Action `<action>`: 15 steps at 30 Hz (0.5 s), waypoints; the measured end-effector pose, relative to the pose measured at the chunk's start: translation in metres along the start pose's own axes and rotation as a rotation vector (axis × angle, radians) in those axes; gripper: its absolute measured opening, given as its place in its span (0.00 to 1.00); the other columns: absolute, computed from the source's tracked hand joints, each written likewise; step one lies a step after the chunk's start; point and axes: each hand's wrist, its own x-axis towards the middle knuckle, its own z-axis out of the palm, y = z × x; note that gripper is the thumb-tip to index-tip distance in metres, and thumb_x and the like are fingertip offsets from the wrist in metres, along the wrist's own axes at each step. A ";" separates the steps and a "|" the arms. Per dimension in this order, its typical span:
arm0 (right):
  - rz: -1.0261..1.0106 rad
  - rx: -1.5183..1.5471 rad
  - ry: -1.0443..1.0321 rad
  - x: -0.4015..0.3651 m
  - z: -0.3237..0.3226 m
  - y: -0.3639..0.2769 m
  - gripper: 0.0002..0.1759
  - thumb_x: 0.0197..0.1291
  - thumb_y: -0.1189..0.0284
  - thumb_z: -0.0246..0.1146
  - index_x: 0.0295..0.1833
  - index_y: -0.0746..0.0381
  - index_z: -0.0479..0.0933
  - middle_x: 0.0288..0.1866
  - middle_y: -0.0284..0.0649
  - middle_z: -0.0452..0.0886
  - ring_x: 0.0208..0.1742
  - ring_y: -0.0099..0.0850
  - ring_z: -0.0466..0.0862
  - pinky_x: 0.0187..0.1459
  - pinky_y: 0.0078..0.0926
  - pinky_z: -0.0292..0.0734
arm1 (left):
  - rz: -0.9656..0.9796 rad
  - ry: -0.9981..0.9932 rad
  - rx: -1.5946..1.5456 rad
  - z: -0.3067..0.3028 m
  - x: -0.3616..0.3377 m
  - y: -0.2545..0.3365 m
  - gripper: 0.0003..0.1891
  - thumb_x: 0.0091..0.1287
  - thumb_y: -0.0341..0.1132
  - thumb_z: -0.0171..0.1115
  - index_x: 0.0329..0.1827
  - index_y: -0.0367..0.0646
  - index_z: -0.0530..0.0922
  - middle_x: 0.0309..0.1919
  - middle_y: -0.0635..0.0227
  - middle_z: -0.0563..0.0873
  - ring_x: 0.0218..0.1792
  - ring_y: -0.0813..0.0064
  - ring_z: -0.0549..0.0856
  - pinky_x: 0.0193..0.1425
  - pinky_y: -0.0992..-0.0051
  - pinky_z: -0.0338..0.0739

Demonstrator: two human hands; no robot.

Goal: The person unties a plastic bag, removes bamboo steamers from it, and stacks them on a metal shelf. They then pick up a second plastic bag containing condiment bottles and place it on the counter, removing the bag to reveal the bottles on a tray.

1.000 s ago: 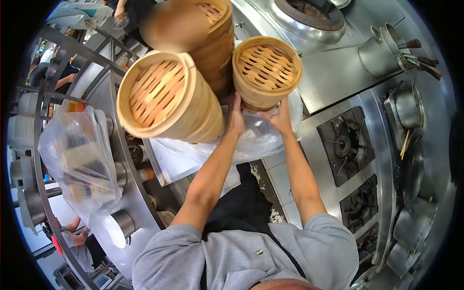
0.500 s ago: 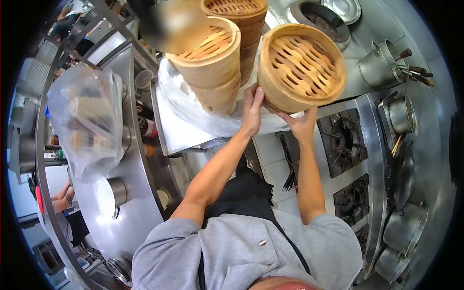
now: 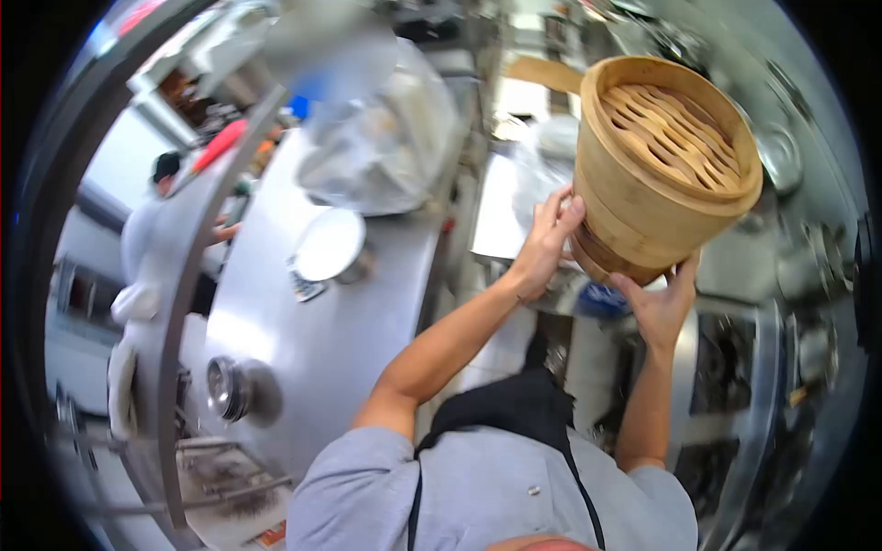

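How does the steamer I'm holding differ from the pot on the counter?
The steamer is tan; the pot has a grey, metallic side. The steamer's top is slatted; the pot's looks plain white. The left hand and right hand hold the steamer; the pot stands on the counter. Both are round.

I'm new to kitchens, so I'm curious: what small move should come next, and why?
Perhaps steady the bamboo steamer stack: left hand and right hand grip it only low down, with no hand on the slatted top.
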 end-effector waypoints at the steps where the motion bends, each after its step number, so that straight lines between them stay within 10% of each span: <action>1: 0.007 0.035 -0.035 0.005 0.018 -0.020 0.62 0.32 0.71 0.85 0.73 0.69 0.57 0.64 0.48 0.75 0.64 0.37 0.75 0.62 0.36 0.73 | 0.035 0.040 0.007 -0.020 -0.010 0.019 0.41 0.68 0.67 0.52 0.75 0.47 0.59 0.65 0.59 0.59 0.65 0.61 0.68 0.55 0.56 0.77; 3: -0.069 0.184 -0.039 0.012 0.028 -0.034 0.61 0.32 0.72 0.84 0.73 0.69 0.57 0.63 0.49 0.76 0.63 0.38 0.77 0.61 0.36 0.75 | 0.102 0.179 0.167 -0.015 -0.036 0.054 0.34 0.71 0.67 0.45 0.67 0.50 0.66 0.59 0.70 0.69 0.54 0.73 0.72 0.54 0.62 0.74; 7: -0.225 0.274 -0.148 0.050 0.082 -0.105 0.57 0.35 0.70 0.84 0.71 0.70 0.60 0.58 0.50 0.79 0.58 0.36 0.80 0.59 0.35 0.77 | 0.226 0.349 0.184 -0.043 -0.082 0.160 0.41 0.65 0.70 0.53 0.70 0.46 0.63 0.63 0.65 0.71 0.63 0.70 0.71 0.52 0.59 0.75; 10: -0.325 0.498 -0.179 0.082 0.112 -0.170 0.54 0.37 0.68 0.83 0.70 0.71 0.62 0.58 0.50 0.81 0.57 0.35 0.82 0.58 0.33 0.78 | 0.275 0.460 0.383 -0.061 -0.108 0.234 0.53 0.55 0.81 0.47 0.77 0.55 0.60 0.70 0.60 0.64 0.60 0.49 0.69 0.53 0.52 0.73; 15: -0.553 0.593 -0.239 0.163 0.154 -0.284 0.40 0.45 0.58 0.78 0.61 0.66 0.74 0.51 0.45 0.86 0.50 0.32 0.86 0.56 0.30 0.79 | 0.419 0.840 0.507 -0.051 -0.146 0.371 0.50 0.59 0.76 0.50 0.67 0.37 0.68 0.61 0.48 0.71 0.63 0.39 0.70 0.61 0.44 0.71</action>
